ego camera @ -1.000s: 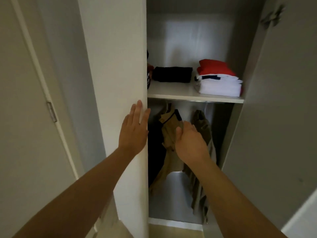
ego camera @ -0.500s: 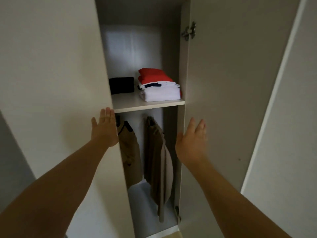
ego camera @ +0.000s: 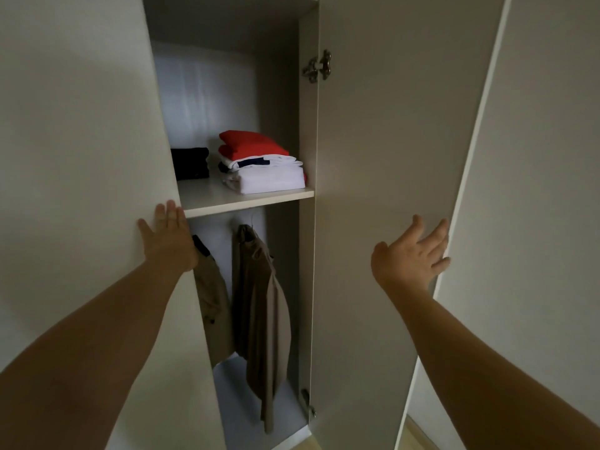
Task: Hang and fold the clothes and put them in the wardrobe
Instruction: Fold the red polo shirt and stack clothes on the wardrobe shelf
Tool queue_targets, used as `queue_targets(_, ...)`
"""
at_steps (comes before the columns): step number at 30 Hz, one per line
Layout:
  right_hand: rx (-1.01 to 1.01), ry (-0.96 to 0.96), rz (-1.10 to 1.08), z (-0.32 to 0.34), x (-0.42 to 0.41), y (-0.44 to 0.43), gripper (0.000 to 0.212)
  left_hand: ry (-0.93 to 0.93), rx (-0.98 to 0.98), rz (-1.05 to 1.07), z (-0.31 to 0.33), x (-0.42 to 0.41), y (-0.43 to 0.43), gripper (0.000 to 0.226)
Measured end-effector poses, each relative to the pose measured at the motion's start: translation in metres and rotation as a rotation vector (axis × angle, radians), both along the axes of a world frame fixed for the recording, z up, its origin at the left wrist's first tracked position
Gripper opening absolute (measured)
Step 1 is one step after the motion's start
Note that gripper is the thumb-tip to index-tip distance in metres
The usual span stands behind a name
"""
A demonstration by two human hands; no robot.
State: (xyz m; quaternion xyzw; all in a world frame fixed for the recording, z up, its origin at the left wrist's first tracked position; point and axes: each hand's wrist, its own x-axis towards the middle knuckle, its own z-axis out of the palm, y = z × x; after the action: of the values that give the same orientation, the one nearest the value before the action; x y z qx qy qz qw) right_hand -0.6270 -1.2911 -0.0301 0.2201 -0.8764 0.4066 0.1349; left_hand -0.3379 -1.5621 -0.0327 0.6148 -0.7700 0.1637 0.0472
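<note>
Wardrobe [ego camera: 302, 125] doors stand apart, leaving a narrow opening between them. The left hand [ego camera: 168, 238] lies flat on the left door [ego camera: 81, 157] right at its free edge, fingers straight and close together. The right hand [ego camera: 412, 254] rests on the inner face of the right door [ego camera: 389, 157], fingers spread wide and loose. The fingertips reach the door's outer edge, though it is hard to tell whether they hook round it. A pale panel [ego camera: 535, 190] stands just beyond that edge.

Inside, the shelf [ego camera: 246, 198] carries a folded stack [ego camera: 269, 177], red on top of white, with a black folded garment [ego camera: 190, 164] beside it, half hidden by the left door. Below the shelf hangs a brown garment [ego camera: 259, 303], clear of the side wall. A tan garment [ego camera: 211, 297] hangs to its left, partly behind the left door's edge and the left wrist. A metal hinge [ego camera: 318, 66] joins the right door to the wardrobe.
</note>
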Motion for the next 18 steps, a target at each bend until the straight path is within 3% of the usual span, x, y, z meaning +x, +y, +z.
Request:
queue_targets(4, -0.061, -0.104, -0.124, 0.006, -0.015, 0.004, 0.079, 0.012, 0.002, -0.051, -0.003, 0.004, 0.004, 0.089)
queue_targets(9, -0.038, -0.232, -0.088, 0.011, -0.026, 0.000, 0.064, -0.088, 0.020, -0.082, 0.007, 0.021, -0.002, 0.095)
queue_targets(18, -0.202, 0.021, -0.126, -0.023, 0.030, -0.008, 0.041, -0.073, -0.001, -0.104, -0.003, 0.024, -0.011, 0.104)
